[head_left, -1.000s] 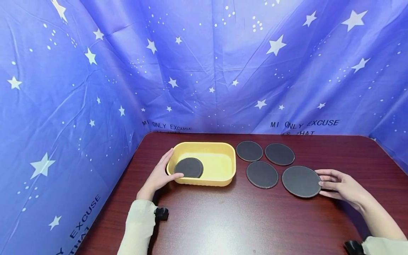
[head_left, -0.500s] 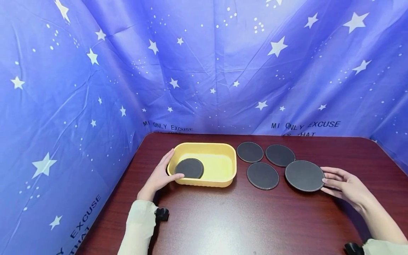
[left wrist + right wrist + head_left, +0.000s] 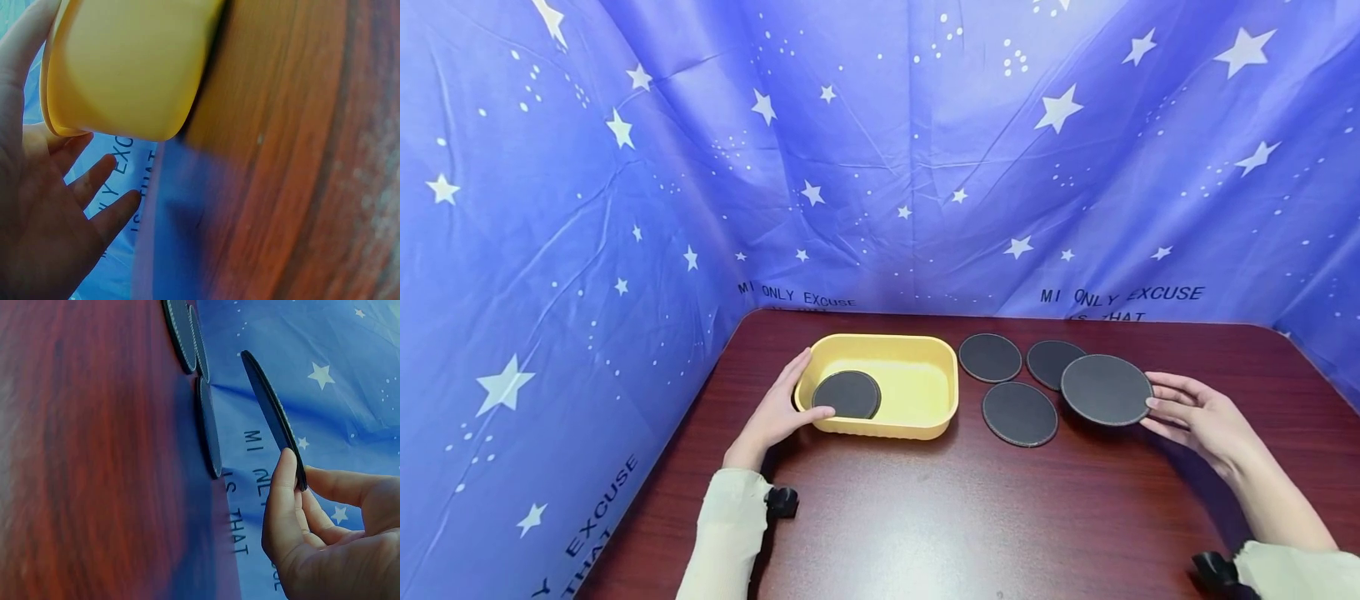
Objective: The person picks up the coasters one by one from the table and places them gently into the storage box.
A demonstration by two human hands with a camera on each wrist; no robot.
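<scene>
My right hand (image 3: pixel 1198 417) pinches the edge of a round black coaster (image 3: pixel 1107 390), raised above the table. The right wrist view shows this coaster (image 3: pixel 275 415) nearly edge-on between thumb and fingers. Several more coasters lie flat: a back one (image 3: pixel 990 357), a front one (image 3: pixel 1019 414), and another (image 3: pixel 1052 362) partly hidden by the held coaster. My left hand (image 3: pixel 775 417) holds the left end of a yellow plastic basin (image 3: pixel 880 428), thumb over the front rim. In the left wrist view, some fingers spread beside the basin wall (image 3: pixel 131 69). At least one coaster (image 3: pixel 847 395) lies inside the basin, on its left side.
The dark red wooden table (image 3: pixel 955 517) has a glare patch toward its front. A blue star-patterned cloth (image 3: pixel 865 150) hangs behind the table and along its sides. Black camera mounts (image 3: pixel 782 502) sit at both wrists.
My right hand has lifted the coaster off the table, back and upward, then slightly left, so it now overlaps another coaster in view. My left hand and the basin have stayed put.
</scene>
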